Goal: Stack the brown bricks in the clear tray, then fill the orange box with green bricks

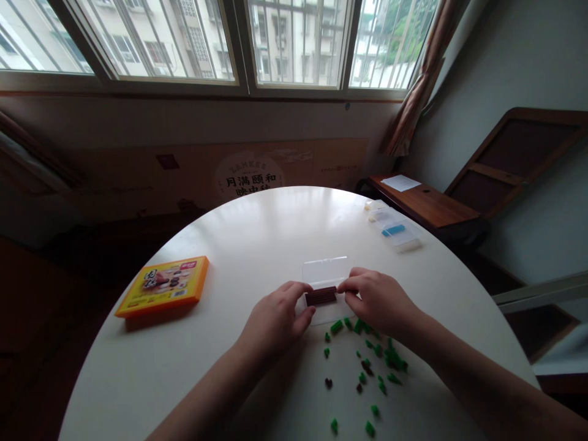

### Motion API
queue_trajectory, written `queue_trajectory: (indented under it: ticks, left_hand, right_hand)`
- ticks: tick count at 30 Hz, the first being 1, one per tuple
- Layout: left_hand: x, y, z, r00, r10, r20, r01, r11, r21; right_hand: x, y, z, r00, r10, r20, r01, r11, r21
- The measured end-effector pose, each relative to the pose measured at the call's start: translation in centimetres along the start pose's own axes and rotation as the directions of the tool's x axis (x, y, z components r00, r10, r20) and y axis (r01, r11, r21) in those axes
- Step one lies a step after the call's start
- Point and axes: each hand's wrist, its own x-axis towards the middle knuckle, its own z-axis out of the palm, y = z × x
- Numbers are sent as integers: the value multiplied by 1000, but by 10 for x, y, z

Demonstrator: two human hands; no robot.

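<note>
Green pieces (392, 357) lie scattered nearest us on the white table (248, 245), a few dark brown bits (328, 383) among them. Beyond, we find ridged brown strips (321, 296) over the base of an open clear case (324, 269). We note the left hand (280, 312) at their left end, the right hand (379, 300) at their right; we cannot tell whether either grips them. Farther off, we record clear boxes (410, 237) and barred windows (298, 43).

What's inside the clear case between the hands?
Dark brown strips lie in the clear case. Anything beneath them, or covered by the fingertips at its sides, cannot be seen.
</note>
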Motion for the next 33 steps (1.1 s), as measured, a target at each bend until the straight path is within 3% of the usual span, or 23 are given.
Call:
queue_trajectory:
  ticks: [33]
  left_hand:
    - [1,0,1,1000,10,-5,-10,1000,-8]
  right_hand:
    - [0,3,1,1000,1,-29,-3,999,-52]
